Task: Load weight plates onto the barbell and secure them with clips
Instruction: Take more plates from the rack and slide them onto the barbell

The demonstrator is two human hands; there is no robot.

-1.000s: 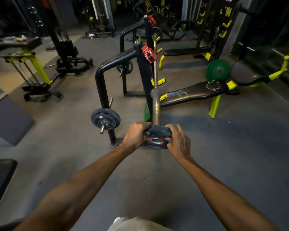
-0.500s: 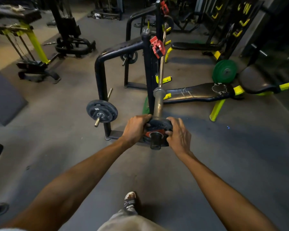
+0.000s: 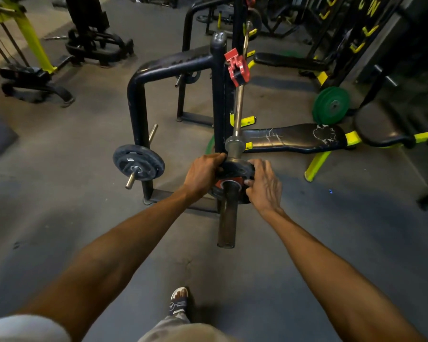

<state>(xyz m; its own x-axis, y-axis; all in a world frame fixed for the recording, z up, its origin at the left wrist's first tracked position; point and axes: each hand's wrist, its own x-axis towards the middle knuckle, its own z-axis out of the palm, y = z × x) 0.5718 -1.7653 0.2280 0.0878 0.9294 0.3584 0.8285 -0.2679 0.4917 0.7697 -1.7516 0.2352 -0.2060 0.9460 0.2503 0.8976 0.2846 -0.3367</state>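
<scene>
— Now, what changed in the last second at the bench station?

— A small black weight plate (image 3: pixel 234 177) with a red hub, held just off the tip of the barbell sleeve (image 3: pixel 227 213) a second ago, has travelled well up the sleeve. A long bare stretch of sleeve now sticks out toward the camera; the plate sits close under the steel collar (image 3: pixel 234 144).

— And the hands?

— Left hand (image 3: pixel 202 172) wraps its fingers over the plate's left edge. Right hand (image 3: pixel 263 185) has loosened: fingers spread along the right edge, thumb near the red hub, more a guiding press than a full grasp.

— Is the plate seated?

— Seemingly near it, though whether it touches the collar cannot be told from this angle.

— What follows for the task?

— Loading this end looks almost finished; locking it likely comes next. A red clip (image 3: pixel 236 70) is parked high on the upright of the rack (image 3: pixel 219 95), beside the bar, within reach.

— Anything else nearby?

— Another black plate (image 3: pixel 138 164) on a storage peg to the left, and a green plate (image 3: pixel 331 106) leaning by the bench (image 3: pixel 294 138).
</scene>
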